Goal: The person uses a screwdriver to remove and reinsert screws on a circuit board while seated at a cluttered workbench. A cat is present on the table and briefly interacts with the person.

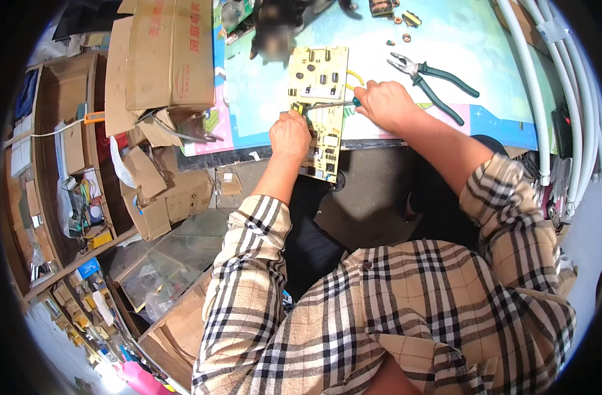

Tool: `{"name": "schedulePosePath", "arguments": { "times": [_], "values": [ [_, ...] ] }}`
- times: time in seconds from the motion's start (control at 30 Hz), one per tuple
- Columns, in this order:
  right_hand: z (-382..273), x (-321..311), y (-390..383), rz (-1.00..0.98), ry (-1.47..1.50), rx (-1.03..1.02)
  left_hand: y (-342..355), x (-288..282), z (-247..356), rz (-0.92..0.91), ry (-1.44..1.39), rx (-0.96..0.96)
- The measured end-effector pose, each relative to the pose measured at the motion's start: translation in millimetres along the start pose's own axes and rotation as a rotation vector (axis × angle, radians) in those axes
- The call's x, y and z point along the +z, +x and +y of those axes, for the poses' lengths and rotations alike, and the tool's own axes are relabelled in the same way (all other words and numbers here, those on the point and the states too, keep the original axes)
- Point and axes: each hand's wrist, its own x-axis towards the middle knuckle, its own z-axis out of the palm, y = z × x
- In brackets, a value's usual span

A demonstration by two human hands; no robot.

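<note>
Here, the right hand (pixel 384 105) has its grip closed around a screwdriver (pixel 335 104); the left hand (pixel 290 134) curls its grip closed on the circuit board's (pixel 319 69) left edge, upper centre of the frame.

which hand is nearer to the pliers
Right. The right hand is close by, just left of the pliers and not touching them; the left hand is farther left, at the left edge of the circuit board.
</note>
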Motion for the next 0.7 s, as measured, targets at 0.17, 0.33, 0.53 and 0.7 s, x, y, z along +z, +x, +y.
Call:
{"name": "schedulePosePath", "arguments": {
  "times": [0.17,0.33,0.53,0.7],
  "values": [
    [22,-16,36,0.011,-0.109,-0.245,-4,3,1,0.015,-0.091,-0.071],
    [22,-52,67,-0.074,-0.372,-0.389,-4,-12,9,0.041,-0.21,-0.122],
    [8,-56,36,-0.106,-0.146,-0.259,-5,12,21,0.235,-0.234,-0.221],
    [-28,-62,6,-0.198,-0.119,-0.162,-15,-1,23,0.186,-0.416,-0.276]
  ]
}}
